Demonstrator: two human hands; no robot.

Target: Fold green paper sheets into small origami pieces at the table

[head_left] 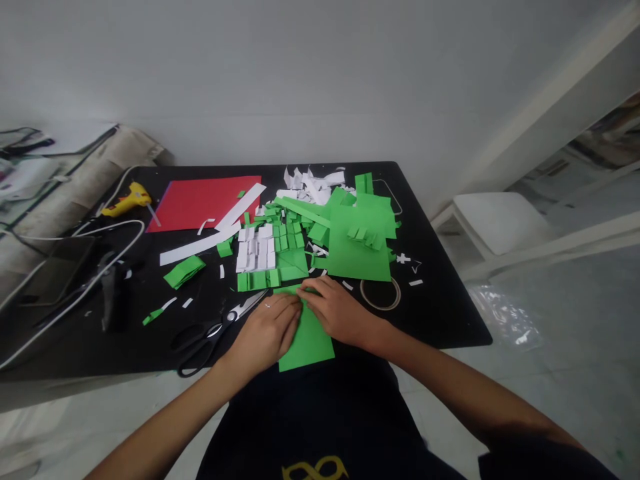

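Note:
A sheet of green paper (311, 347) lies at the table's front edge, close to my body. My left hand (273, 327), with a ring on one finger, presses on its left side with the fingers together. At the upper edge, the fingers of my right hand (335, 308) pinch the paper, their tips almost meeting those of the left. The fingers partly cover that edge, so I cannot tell whether it is folded. Black-handled scissors (220, 330) rest beside my left hand, blades partly apart. Just beyond lies a patchwork of folded white and green paper pieces (273, 253).
More green sheets (360, 253) and crumpled white scraps (313, 183) are heaped behind. A red sheet (205, 200), a yellow glue gun (131, 200) and a white cable (100, 273) occupy the left. A tape roll (381, 307) sits right; a white stool (503, 220) stands beyond the table.

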